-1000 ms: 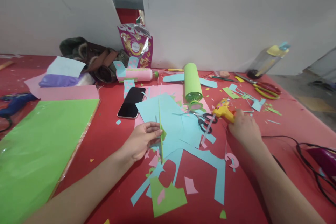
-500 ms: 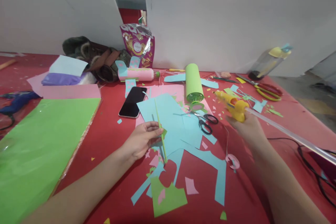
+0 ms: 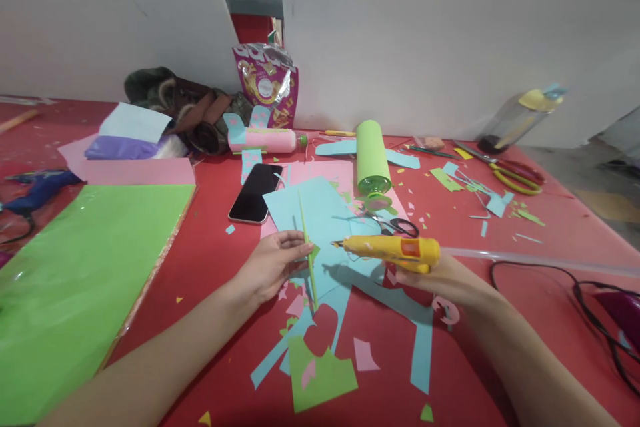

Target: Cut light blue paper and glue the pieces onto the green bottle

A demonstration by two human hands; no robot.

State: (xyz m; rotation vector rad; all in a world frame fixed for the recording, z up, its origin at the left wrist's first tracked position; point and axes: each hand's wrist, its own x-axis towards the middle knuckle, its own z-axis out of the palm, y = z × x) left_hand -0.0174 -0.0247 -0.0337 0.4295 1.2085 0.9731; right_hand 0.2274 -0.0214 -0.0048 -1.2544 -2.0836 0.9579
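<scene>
My left hand [image 3: 281,259] pinches a thin green paper strip [image 3: 306,240] upright between thumb and fingers, above blue paper sheets [image 3: 325,203]. In my right hand [image 3: 430,275] is a yellow hot glue gun [image 3: 393,250], a long clear glue stick [image 3: 530,260] trailing from its back. The gun's nozzle points left, a short way from the green strip and apart from it. Behind the gun, black-handled scissors [image 3: 404,227] are partly covered. Farther back lies a bottle wrapped in green paper [image 3: 371,153], with blue paper wings [image 3: 403,159] at its sides.
A phone [image 3: 256,193] and a pink-wrapped bottle [image 3: 265,141] lie back left. Green sheets [image 3: 90,280] cover the left side. Red-and-yellow scissors [image 3: 517,175], a clear bottle [image 3: 517,120] and a black cable [image 3: 575,283] are on the right. Paper scraps [image 3: 323,373] litter the front.
My right hand has swung the glue gun left and nearer, from the right side to beside the green strip. My left hand keeps its pinch on the strip, nearly still.
</scene>
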